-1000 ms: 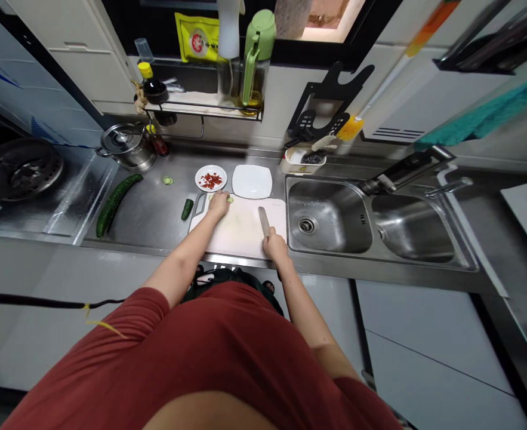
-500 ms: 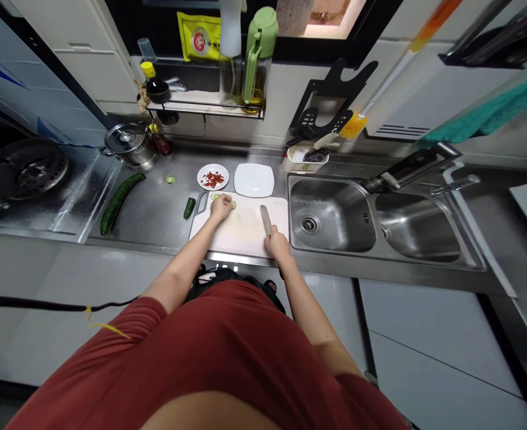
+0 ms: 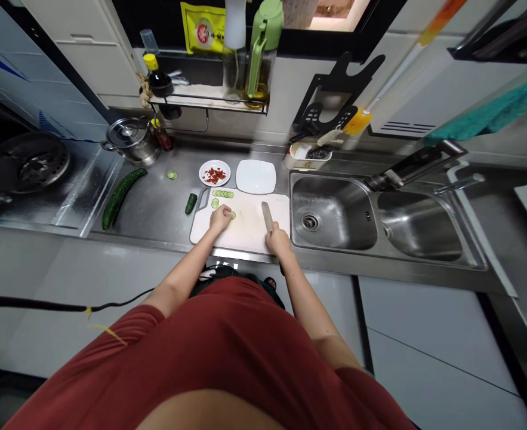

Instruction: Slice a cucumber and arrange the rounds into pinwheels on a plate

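Over the left half of the white cutting board (image 3: 249,230), my left hand (image 3: 221,218) is closed, its fingertips at a cucumber slice (image 3: 233,215). More cucumber slices (image 3: 222,193) lie in a row along the board's far left edge, with a couple just below them. My right hand (image 3: 279,240) is wrapped round the handle of a knife (image 3: 267,215), its blade pointing away from me over the board's right side. Left of the board lies a cut cucumber piece (image 3: 191,203).
Behind the board stand a plate of chopped red pieces (image 3: 206,167) and a white square plate (image 3: 256,177). A long cucumber (image 3: 120,197), a few slices (image 3: 172,175) and a steel pot (image 3: 138,146) are to the left. The double sink (image 3: 335,239) is at the right.
My left hand has moved nearer to me, away from the row of slices, which now shows more fully. The right hand and knife stay in about the same place.
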Demonstrator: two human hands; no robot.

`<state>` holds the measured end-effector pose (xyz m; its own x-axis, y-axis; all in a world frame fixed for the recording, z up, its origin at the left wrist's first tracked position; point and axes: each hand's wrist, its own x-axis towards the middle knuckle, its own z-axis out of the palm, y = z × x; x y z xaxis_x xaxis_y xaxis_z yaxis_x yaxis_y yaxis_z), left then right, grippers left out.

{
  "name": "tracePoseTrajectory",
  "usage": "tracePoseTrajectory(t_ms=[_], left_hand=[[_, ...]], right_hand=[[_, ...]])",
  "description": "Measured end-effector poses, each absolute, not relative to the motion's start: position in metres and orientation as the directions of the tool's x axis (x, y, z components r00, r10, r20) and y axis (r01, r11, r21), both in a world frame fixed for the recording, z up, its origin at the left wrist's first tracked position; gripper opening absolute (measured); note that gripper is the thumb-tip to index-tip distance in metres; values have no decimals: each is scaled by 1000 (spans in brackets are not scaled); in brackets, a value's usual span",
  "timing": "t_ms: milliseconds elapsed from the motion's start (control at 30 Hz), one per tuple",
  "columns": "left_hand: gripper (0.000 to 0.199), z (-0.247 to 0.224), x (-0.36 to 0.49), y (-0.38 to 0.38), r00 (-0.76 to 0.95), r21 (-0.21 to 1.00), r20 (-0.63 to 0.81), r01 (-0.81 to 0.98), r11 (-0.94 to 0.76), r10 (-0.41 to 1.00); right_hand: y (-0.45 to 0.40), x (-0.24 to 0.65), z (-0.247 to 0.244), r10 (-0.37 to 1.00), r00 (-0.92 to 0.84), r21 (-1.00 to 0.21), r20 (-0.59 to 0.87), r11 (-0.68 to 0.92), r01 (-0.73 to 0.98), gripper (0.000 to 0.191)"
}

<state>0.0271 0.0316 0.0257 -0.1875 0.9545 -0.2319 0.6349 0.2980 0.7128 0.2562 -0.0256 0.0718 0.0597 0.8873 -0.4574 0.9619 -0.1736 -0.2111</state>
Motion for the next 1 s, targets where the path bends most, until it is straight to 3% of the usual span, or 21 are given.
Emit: tracePoseTrajectory(t_ms=[300,567,1000], left_hand=[[15,35,30,27,-154,653,-208,714,254,966],[31,36,31,24,-180,595,-205,758,269,962],[19,18,17,30,-234,710,-144,652,266,961]], right_hand=[[-26,256,70,888,67,-203,-456,-177,963,34],[-26,257,69,897,62,-206,-438,-167,964,33],[-34,257,78,923,43,-196,-382,-127,972,32]])
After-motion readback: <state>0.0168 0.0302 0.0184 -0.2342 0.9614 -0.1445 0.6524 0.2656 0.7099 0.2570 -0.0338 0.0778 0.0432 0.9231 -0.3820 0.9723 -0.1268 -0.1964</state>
